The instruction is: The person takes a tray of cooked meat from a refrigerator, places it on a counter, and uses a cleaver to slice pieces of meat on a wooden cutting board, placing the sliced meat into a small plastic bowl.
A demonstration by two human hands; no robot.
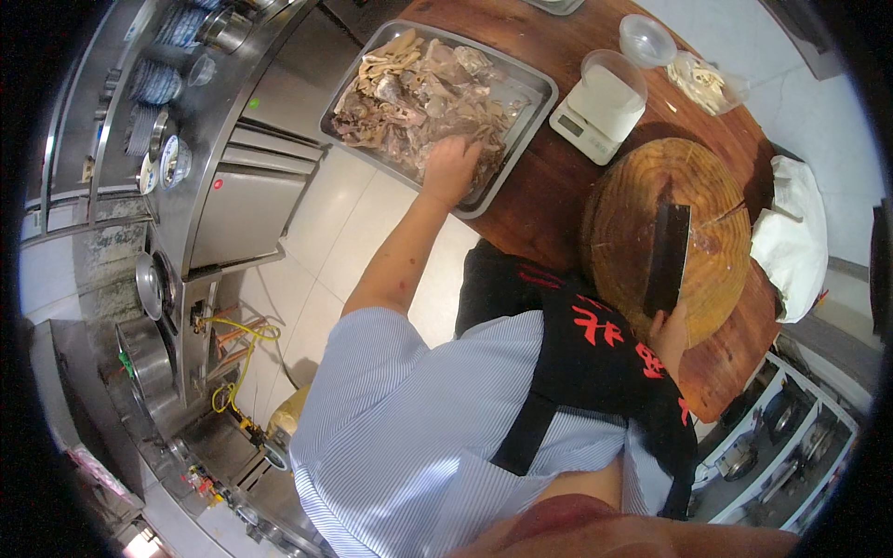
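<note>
My left hand [450,167] reaches into a large metal tray [527,157] heaped with sliced cooked meat [418,97], probably offal. Its fingertips are sunk among the pieces near the tray's close edge, so whether they grip any is hidden. Over on the right, my right hand [668,331] is closed around the handle end of a cleaver [668,258]. The cleaver's dark, broad blade rests on a round wooden chopping block [711,181] and points away from me.
A white digital kitchen scale [586,125] carries a clear plastic bowl [617,80]. Behind it are another clear bowl [647,40] and a plastic bag of pale pieces [701,84]. A white bag [792,237] adjoins the block. Steel cabinets [244,216] stand at left.
</note>
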